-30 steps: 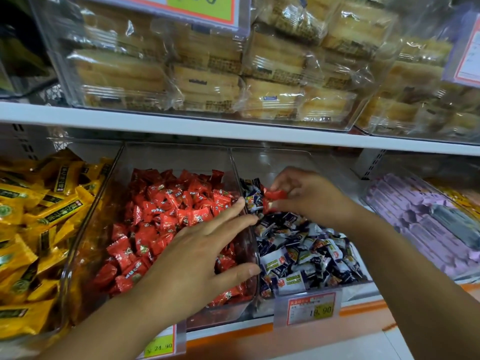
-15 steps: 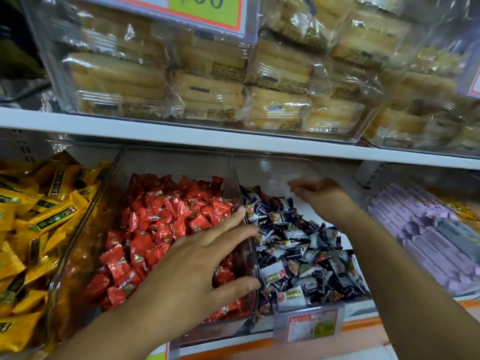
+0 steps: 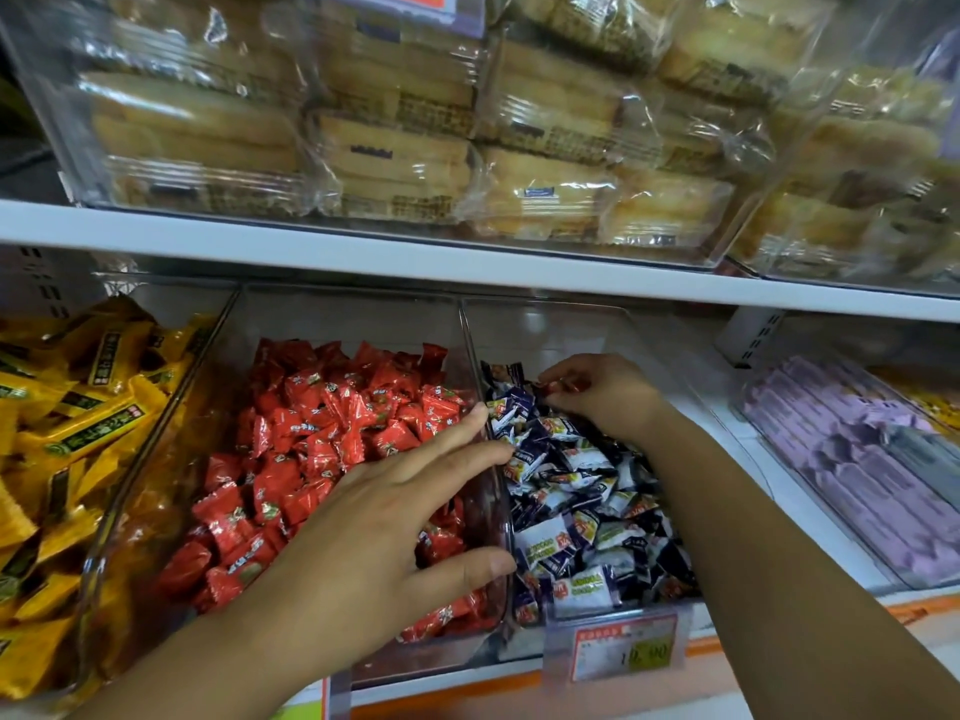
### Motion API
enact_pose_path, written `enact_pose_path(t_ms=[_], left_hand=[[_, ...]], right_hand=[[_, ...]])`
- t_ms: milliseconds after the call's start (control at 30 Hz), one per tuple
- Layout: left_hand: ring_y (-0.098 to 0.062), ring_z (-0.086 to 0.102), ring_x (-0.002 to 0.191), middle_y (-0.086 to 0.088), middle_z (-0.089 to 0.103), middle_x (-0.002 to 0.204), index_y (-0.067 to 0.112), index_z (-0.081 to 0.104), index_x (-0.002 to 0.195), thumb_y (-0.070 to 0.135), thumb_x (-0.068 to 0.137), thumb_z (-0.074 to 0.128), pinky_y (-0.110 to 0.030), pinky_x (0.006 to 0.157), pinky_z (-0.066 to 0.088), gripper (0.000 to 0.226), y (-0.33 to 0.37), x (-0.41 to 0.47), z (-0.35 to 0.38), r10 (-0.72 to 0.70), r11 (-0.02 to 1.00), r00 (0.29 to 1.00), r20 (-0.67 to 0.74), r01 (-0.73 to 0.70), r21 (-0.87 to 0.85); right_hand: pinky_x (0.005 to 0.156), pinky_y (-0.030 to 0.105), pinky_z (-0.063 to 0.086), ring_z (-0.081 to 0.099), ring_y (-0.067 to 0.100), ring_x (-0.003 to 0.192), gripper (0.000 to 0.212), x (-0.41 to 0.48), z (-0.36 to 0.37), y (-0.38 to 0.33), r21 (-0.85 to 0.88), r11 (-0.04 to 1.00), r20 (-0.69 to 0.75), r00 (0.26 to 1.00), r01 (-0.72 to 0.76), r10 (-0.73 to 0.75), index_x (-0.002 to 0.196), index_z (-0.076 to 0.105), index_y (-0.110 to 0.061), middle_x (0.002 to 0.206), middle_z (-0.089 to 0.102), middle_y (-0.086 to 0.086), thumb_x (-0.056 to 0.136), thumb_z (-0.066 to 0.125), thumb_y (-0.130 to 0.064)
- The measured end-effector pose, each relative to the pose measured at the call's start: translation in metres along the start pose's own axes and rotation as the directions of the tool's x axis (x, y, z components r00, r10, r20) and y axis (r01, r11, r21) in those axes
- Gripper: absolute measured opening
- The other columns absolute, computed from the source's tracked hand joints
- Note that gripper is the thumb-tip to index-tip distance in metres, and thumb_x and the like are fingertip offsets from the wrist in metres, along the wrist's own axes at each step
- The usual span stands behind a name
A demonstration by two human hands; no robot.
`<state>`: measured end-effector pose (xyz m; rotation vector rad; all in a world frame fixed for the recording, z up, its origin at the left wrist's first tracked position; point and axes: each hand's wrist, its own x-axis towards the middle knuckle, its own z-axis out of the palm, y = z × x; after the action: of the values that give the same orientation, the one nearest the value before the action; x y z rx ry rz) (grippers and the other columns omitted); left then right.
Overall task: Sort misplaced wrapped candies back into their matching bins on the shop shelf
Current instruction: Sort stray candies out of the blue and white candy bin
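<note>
At the bottom edge of the frame, right of centre, a price tag (image 3: 623, 649) hangs on the front of the shelf. Just above it the left hand (image 3: 384, 517) lies open and spread over the red candies (image 3: 332, 423). Its fingertips and thumb touch the clear wall that parts the red bin (image 3: 358, 319) from the dark-blue bin (image 3: 561, 324). It holds nothing, and it has not shifted over the last second, so it looks like a brace and not a picker.

The change is further back, at centre right. A second ago the right hand (image 3: 608, 397) held a red candy pinched in plain view above the blue-and-white candies (image 3: 587, 517). Half a second ago it was stretched toward the back of that bin with no red showing. Now its fingers are curled at the rear of the dark-blue bin and pinch a small red-wrapped piece (image 3: 558, 388) just above the pile. Only a sliver of it shows, so I cannot tell whether it is the same candy or a fresh stray. Either way a misplaced red one is in hand on the wrong side of the wall. The step in hand is likely the carry leftward over the divider into the red bin. Other strays may lie under the blue heap, but none shows.

At the far left are yellow packets (image 3: 67, 407) and at the far right purple packs (image 3: 857, 459). Across the top, above the shelf board (image 3: 363, 257), sit wrapped cakes (image 3: 395, 153).
</note>
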<state>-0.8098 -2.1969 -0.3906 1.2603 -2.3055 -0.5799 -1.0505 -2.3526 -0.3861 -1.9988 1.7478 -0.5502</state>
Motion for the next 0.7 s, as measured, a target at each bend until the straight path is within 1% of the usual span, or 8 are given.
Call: enact_pose_path(t_ms=[67, 200, 333, 467, 533, 600, 667, 700], left_hand=[[0.034, 0.003, 0.12, 0.051, -0.019, 0.14, 0.071, 0.003, 0.134, 0.086, 0.071, 0.028, -0.023, 0.101, 0.023, 0.069, -0.002, 0.0, 0.001, 0.012, 1.0, 1.0, -0.006, -0.012, 0.008], [0.031, -0.007, 0.125, 0.05, -0.019, 0.141, 0.07, 0.002, 0.135, 0.087, 0.071, 0.026, -0.021, 0.105, 0.013, 0.071, -0.004, 0.0, 0.003, 0.028, 0.999, 1.0, -0.014, -0.028, 0.033], [0.029, -0.009, 0.126, 0.051, -0.021, 0.14, 0.069, 0.002, 0.136, 0.082, 0.074, 0.033, -0.019, 0.104, 0.01, 0.071, -0.003, 0.0, 0.003, 0.014, 0.999, 1.0, -0.01, -0.014, 0.037], [0.034, -0.011, 0.122, 0.05, -0.02, 0.141, 0.07, 0.001, 0.135, 0.086, 0.071, 0.029, -0.019, 0.103, 0.012, 0.072, -0.003, 0.0, 0.002, 0.02, 0.999, 1.0, -0.013, -0.019, 0.039], [0.034, -0.011, 0.122, 0.05, -0.02, 0.141, 0.071, -0.001, 0.134, 0.087, 0.071, 0.027, -0.02, 0.104, 0.013, 0.072, -0.003, 0.0, 0.003, 0.014, 0.999, 1.0, -0.019, -0.013, 0.042], [0.032, -0.009, 0.124, 0.05, -0.019, 0.141, 0.071, -0.002, 0.134, 0.088, 0.067, 0.024, -0.021, 0.107, 0.013, 0.073, -0.002, 0.0, 0.003, 0.006, 0.999, 1.0, -0.016, -0.005, 0.05], [0.03, -0.004, 0.127, 0.049, -0.017, 0.142, 0.071, 0.002, 0.134, 0.089, 0.067, 0.025, -0.023, 0.107, 0.015, 0.074, -0.003, -0.001, 0.002, 0.005, 0.999, 1.0, -0.019, -0.004, 0.039], [0.03, -0.003, 0.126, 0.05, -0.016, 0.142, 0.071, 0.003, 0.134, 0.089, 0.067, 0.026, -0.022, 0.106, 0.017, 0.073, -0.002, -0.002, 0.002, 0.006, 0.999, 1.0, -0.022, -0.005, 0.034]], right_hand=[[0.068, 0.005, 0.044, 0.063, 0.01, 0.087, 0.024, -0.006, -0.013, 0.0, 0.136, 0.99, -0.011, 1.0, -0.025, 0.027, 0.104, 0.07, -0.026, 0.107, 0.069, 0.001, 0.085, 0.072, -0.013], [0.093, 0.034, 0.053, 0.069, 0.017, 0.093, 0.025, -0.019, -0.035, -0.006, 0.214, 0.977, 0.007, 1.0, -0.014, 0.013, 0.098, 0.07, -0.032, 0.104, 0.072, 0.0, 0.084, 0.072, -0.011], [0.091, 0.048, 0.054, 0.071, 0.02, 0.084, 0.024, -0.031, -0.042, -0.028, 0.273, 0.959, 0.003, 0.997, 0.075, -0.079, 0.094, 0.071, -0.031, 0.089, 0.075, -0.001, 0.084, 0.071, -0.008], [0.091, 0.033, 0.052, 0.07, 0.009, 0.083, 0.014, -0.04, -0.027, -0.082, 0.378, 0.9, -0.005, 0.973, 0.215, -0.231, 0.096, 0.071, -0.035, 0.089, 0.073, -0.01, 0.084, 0.071, -0.027], [0.087, 0.011, 0.047, 0.063, -0.013, 0.083, 0.012, -0.048, -0.024, -0.105, 0.388, 0.89, 0.026, 0.963, 0.239, -0.27, 0.097, 0.069, -0.042, 0.088, 0.068, -0.03, 0.085, 0.068, -0.044], [0.065, -0.008, 0.035, 0.048, -0.027, 0.07, 0.025, -0.052, -0.031, -0.109, 0.284, 0.932, 0.081, 0.963, 0.226, -0.258, 0.114, 0.063, -0.044, 0.088, 0.053, -0.044, 0.092, 0.055, -0.051], [0.061, 0.001, 0.041, 0.055, -0.01, 0.08, 0.034, -0.051, -0.034, -0.098, -0.026, 0.982, 0.167, 0.969, 0.187, -0.18, 0.122, 0.062, -0.031, 0.106, 0.059, -0.026, 0.098, 0.045, -0.048], [0.072, 0.012, 0.046, 0.061, 0.006, 0.094, 0.036, -0.049, -0.033, -0.089, -0.181, 0.967, 0.243, 0.961, 0.18, -0.134, 0.121, 0.063, -0.021, 0.119, 0.063, -0.01, 0.099, 0.046, -0.043]])
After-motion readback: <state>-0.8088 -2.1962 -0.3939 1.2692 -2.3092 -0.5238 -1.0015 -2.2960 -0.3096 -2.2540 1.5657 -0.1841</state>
